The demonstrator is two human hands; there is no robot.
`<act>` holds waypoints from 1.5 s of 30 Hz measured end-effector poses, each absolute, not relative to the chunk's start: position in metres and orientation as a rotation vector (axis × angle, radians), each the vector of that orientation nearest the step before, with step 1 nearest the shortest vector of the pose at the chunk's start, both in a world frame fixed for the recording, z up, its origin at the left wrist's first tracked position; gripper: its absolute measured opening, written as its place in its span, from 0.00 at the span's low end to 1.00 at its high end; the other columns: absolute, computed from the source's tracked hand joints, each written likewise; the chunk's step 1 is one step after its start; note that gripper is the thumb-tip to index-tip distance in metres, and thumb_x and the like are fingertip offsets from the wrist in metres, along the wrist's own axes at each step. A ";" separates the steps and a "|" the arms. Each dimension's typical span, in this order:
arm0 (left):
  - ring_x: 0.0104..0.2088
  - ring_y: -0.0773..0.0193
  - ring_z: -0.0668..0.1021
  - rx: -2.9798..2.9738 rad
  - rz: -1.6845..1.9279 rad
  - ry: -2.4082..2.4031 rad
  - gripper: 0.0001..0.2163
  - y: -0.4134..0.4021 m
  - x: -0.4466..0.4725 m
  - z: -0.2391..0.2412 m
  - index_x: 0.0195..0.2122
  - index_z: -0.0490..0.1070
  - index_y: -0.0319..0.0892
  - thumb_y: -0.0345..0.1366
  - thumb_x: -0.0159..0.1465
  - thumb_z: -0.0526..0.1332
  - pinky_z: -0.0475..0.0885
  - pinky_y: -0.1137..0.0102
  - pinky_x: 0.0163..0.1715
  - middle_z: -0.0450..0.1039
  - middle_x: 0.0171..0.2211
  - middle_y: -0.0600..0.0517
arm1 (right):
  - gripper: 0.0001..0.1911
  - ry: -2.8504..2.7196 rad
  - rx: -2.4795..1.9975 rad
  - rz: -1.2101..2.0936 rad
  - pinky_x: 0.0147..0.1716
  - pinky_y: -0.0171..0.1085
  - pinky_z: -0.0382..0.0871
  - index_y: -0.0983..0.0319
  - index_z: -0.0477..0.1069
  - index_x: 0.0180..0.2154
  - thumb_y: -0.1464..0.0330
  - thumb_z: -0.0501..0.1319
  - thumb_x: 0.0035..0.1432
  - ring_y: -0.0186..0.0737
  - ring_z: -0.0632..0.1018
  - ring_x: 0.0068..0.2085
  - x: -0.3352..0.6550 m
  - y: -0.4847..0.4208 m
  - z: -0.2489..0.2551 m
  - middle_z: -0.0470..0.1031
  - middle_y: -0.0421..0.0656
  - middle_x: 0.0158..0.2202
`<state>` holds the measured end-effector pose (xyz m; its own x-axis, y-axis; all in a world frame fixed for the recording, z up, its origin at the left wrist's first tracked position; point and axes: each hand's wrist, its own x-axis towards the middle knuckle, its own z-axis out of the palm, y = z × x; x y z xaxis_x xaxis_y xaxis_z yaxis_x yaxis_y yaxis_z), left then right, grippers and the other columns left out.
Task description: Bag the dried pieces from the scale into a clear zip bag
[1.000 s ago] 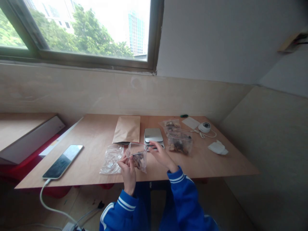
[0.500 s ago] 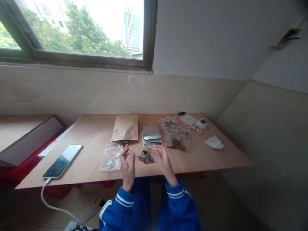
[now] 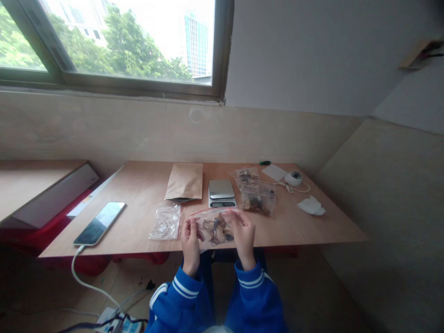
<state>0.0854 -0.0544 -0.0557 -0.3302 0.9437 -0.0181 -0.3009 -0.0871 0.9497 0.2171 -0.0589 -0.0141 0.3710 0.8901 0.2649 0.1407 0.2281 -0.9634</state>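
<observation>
A clear zip bag with brown and dark dried pieces inside is held at the table's front edge. My left hand grips its left side, and my right hand pinches the top right near the red-edged seal. The bag hangs flat toward me, its top drawn straight between my fingers. Just behind it stands a small kitchen scale with a bare metal plate. To the left lies a stack of clear empty bags. Several filled zip bags rest to the right of the scale.
A brown paper pouch lies behind the empty bags. At left is a phone on a charging cable. On the right are a white camera, a crumpled tissue, a white paper and a green-handled tool.
The bag's mouth was gaping between my spread fingers; now its top edge is drawn straight and the bag faces me. Both hands have closed on it. The view has shifted slightly left.
</observation>
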 end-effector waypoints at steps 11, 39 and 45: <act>0.34 0.64 0.75 0.968 1.545 1.220 0.18 -0.053 0.077 -0.052 0.36 0.72 0.38 0.50 0.58 0.59 0.69 0.73 0.34 0.74 0.32 0.50 | 0.14 -1.509 -1.310 0.474 0.42 0.43 0.68 0.55 0.76 0.38 0.60 0.52 0.63 0.47 0.77 0.40 0.239 -0.071 0.000 0.79 0.43 0.35; 0.35 0.63 0.78 1.165 1.509 1.307 0.12 -0.056 0.053 -0.021 0.35 0.72 0.41 0.44 0.56 0.63 0.75 0.69 0.38 0.75 0.32 0.53 | 0.11 -1.199 -1.284 0.552 0.40 0.38 0.69 0.61 0.73 0.33 0.61 0.57 0.59 0.42 0.77 0.38 0.256 -0.061 -0.025 0.78 0.44 0.34; 0.39 0.63 0.76 1.307 1.598 1.376 0.10 -0.056 0.052 -0.024 0.35 0.73 0.41 0.41 0.58 0.62 0.71 0.69 0.43 0.75 0.35 0.52 | 0.11 -1.179 -1.285 0.553 0.40 0.39 0.68 0.61 0.74 0.33 0.61 0.57 0.59 0.42 0.77 0.38 0.255 -0.061 -0.027 0.78 0.44 0.34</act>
